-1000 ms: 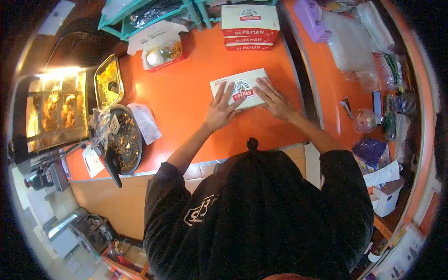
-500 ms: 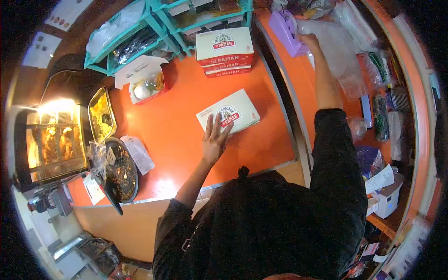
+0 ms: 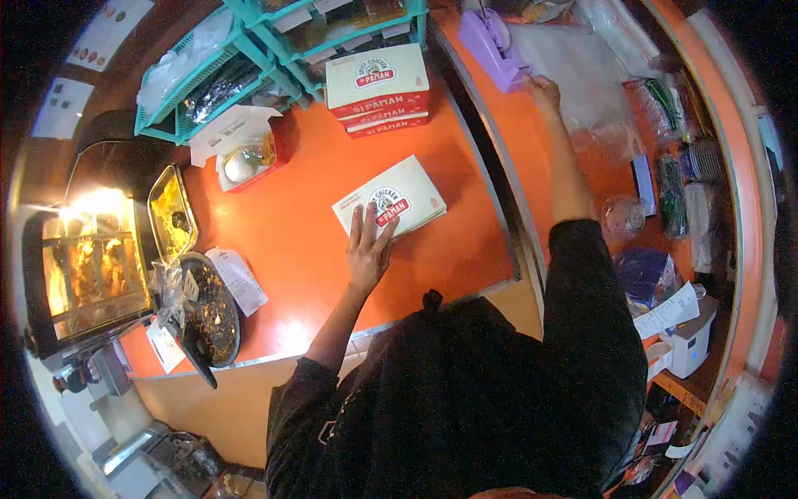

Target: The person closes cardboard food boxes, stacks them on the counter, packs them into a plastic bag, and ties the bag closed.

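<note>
A closed white box (image 3: 416,185) with a red logo lies at an angle on the orange counter (image 3: 299,183). My left hand (image 3: 367,254) rests on its near left part, fingers spread over the lid. My right hand (image 3: 544,91) is at the near end of a purple tape dispenser (image 3: 490,50), its fingers pinched together; whatever is between them is too small to make out. Beyond the closed box stands a stack of similar boxes (image 3: 378,79). An open box (image 3: 248,162) to the left holds a white round item and other food.
Teal racks (image 3: 199,79) stand at the back. On the left are a lit glass cabinet (image 3: 96,258), a metal tray of yellow food (image 3: 173,216) and a dark pan (image 3: 212,308). Plastic bags (image 3: 573,75) and wrapped bundles lie right. A gap (image 3: 486,150) separates the counters.
My right hand has left the closed box and gone to the tape dispenser, then drawn back slightly towards me. My left hand has stayed on the lid. The view has shifted.
</note>
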The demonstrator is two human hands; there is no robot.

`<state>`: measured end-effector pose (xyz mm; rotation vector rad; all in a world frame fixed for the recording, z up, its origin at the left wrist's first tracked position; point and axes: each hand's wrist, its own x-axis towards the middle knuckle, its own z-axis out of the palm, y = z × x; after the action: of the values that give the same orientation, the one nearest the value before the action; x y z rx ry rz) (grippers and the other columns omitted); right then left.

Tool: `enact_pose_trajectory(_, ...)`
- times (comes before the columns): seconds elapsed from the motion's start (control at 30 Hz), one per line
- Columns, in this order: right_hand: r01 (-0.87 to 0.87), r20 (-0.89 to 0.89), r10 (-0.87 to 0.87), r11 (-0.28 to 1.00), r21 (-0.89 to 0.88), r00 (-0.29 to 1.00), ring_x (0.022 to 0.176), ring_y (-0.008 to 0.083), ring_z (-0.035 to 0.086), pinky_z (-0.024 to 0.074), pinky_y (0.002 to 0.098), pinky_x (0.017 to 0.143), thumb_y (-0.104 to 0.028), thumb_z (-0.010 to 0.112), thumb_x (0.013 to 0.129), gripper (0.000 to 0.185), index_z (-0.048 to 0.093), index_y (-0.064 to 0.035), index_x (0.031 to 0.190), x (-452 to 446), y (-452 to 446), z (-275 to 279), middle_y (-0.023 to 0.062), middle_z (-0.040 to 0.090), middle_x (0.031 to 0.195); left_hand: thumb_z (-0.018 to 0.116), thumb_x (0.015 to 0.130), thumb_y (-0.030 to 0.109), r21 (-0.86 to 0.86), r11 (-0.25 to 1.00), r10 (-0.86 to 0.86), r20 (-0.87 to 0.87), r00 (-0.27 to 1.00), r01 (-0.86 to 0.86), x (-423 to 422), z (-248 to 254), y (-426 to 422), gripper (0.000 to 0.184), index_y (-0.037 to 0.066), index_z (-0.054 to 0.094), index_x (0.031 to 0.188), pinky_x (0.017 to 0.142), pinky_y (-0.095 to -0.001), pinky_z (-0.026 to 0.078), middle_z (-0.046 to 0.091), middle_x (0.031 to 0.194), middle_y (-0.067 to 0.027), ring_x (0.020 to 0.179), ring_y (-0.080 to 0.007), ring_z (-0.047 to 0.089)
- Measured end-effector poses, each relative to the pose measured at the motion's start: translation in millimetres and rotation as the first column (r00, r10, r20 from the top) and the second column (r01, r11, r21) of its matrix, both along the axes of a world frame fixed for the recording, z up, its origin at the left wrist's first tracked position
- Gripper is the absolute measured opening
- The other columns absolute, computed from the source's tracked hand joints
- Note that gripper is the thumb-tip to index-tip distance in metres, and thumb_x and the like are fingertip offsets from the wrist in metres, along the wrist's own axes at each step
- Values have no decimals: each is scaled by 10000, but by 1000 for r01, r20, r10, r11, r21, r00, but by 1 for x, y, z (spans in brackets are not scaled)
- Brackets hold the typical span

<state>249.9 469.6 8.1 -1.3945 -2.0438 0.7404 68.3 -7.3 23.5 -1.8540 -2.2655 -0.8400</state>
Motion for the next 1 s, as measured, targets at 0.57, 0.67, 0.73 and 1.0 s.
enact_pose_trajectory(0.57,-300,-437,24,760,-577,899,433,116,546,437,233,422,-281,596,772,288,588,-5,689,-67,-396,15,54,566,522,573,708,106,44,999,-32,68,997,29,-6,-8,-5,352,91,495,1051,846,-434,406,324,1295,-158,1180,-393,297)
enact_pose_trajectory(0.67,-207,-419,-91,762,-614,904,422,109,534,435,232,418,-296,609,760,305,588,1,695,-67,-402,10,51,559,512,555,692,75,-36,998,-49,-57,997,47,-6,-3,-8,423,212,500,1088,819,-434,428,308,1306,-153,1174,-391,307)
enact_pose_trajectory(0.73,-190,-443,-198,700,-688,874,427,103,530,426,230,413,-303,616,753,311,590,1,694,-68,-406,11,52,560,522,546,689,71,-82,996,-53,-57,997,48,-6,1,-9,461,268,493,1102,804,-435,437,302,1310,-148,1172,-388,311)
enact_pose_trajectory(1.0,-109,82,155,908,-405,984,517,133,542,438,295,511,-396,628,720,350,624,-51,774,-28,-368,-57,39,597,629,536,719,117,-91,996,-15,-39,999,12,-16,-8,-18,492,332,468,1156,840,-470,396,272,1332,-122,1195,-367,285)
